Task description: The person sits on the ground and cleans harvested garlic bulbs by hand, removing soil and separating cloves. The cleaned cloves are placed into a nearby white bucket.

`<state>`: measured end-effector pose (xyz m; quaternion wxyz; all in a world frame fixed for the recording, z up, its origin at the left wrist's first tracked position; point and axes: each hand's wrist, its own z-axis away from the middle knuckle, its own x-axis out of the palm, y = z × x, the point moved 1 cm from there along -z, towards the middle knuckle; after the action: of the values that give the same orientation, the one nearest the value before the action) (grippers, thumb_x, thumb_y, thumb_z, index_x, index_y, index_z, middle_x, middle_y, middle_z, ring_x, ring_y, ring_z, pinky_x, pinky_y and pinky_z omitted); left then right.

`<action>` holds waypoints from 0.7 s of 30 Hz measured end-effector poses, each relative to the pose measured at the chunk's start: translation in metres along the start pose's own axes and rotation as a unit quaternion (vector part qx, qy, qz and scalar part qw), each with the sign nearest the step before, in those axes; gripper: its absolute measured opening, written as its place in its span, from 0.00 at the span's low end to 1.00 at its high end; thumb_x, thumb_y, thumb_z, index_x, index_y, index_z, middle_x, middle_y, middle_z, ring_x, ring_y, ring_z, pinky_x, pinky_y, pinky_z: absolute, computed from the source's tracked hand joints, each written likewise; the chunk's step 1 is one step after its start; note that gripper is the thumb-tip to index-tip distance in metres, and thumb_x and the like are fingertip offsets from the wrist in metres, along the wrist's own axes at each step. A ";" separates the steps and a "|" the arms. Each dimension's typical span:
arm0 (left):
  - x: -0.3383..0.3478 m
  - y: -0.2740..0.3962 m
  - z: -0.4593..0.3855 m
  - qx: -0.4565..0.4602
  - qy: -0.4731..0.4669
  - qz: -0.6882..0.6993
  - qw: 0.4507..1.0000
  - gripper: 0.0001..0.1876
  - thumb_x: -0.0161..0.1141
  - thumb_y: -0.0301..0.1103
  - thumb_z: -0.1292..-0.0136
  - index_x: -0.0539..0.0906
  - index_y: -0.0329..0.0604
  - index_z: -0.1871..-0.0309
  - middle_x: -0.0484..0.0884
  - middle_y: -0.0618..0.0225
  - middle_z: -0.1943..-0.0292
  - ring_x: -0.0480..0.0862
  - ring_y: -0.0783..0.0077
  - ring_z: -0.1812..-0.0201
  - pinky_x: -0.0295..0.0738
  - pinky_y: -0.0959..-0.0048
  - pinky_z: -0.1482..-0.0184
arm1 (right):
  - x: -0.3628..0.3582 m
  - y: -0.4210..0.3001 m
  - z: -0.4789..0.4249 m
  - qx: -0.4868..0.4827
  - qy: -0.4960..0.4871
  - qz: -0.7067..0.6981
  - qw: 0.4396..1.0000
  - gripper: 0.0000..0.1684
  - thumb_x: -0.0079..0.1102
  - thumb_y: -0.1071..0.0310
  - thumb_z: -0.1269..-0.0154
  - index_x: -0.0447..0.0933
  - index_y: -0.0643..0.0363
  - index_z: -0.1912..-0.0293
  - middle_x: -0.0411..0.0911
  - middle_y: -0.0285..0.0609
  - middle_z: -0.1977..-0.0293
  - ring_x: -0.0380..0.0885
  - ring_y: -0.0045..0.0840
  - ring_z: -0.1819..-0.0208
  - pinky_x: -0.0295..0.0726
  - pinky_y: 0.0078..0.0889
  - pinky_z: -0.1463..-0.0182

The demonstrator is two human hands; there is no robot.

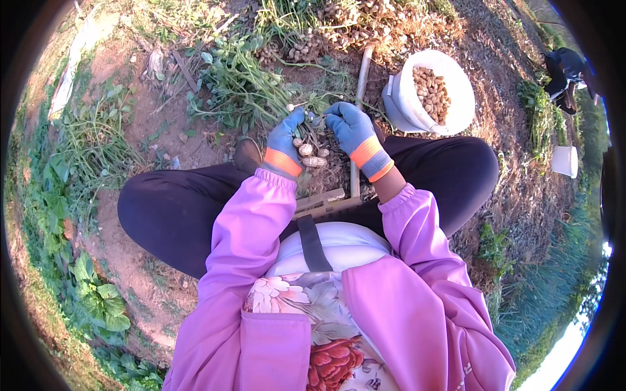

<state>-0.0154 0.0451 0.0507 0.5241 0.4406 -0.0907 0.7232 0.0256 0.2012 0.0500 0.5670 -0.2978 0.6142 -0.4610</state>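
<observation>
My left hand point(286, 139), in a blue glove with an orange cuff, is closed around the stems of a peanut plant point(252, 93). Several peanut pods point(314, 155) dangle from the bunch beside that palm. Facing it, my right hand point(352, 124) wears a matching glove. Its thumb and forefinger are bent close together at the thin roots near the left fingertips. What, if anything, lies between them is too small to tell. Leafy green stems spread from the bunch away from me over the soil.
A white bucket point(391, 110) partly filled with peanuts point(431, 95) stands beyond my right knee. Ahead lies a heap of pulled peanut plants point(362, 24). A wooden pole point(362, 80) runs between my legs. Far right are a person point(567, 73) and another white bucket point(565, 161).
</observation>
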 end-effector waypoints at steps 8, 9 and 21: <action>0.006 0.003 0.010 0.036 -0.028 0.019 0.999 0.14 0.54 0.47 0.31 0.78 0.45 0.61 0.81 0.62 0.72 0.82 0.63 0.78 0.78 0.59 0.82 | -0.014 0.048 -0.027 0.042 0.171 0.064 0.982 0.08 0.59 0.67 0.39 0.78 0.62 0.66 0.80 0.51 0.75 0.79 0.41 0.71 0.77 0.39 0.64; -0.004 0.011 0.008 0.003 -0.050 0.063 0.997 0.17 0.52 0.50 0.31 0.78 0.45 0.61 0.82 0.60 0.71 0.82 0.57 0.76 0.78 0.56 0.81 | -0.035 0.045 -0.030 0.081 0.206 0.048 0.974 0.08 0.59 0.66 0.39 0.78 0.62 0.66 0.80 0.48 0.76 0.80 0.34 0.73 0.77 0.37 0.66; -0.004 0.009 -0.007 -0.078 -0.022 0.020 0.996 0.20 0.51 0.49 0.31 0.82 0.39 0.59 0.81 0.54 0.74 0.82 0.45 0.72 0.65 0.63 0.84 | -0.198 -0.030 -0.027 -0.032 0.240 0.464 0.852 0.22 0.58 0.60 0.37 0.73 0.50 0.44 0.74 0.50 0.48 0.80 0.42 0.55 0.79 0.42 0.52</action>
<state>-0.0260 0.0426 0.0463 0.5400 0.4118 -0.1674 0.7147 0.0299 0.3713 0.1587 0.5401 0.1244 0.8124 -0.1814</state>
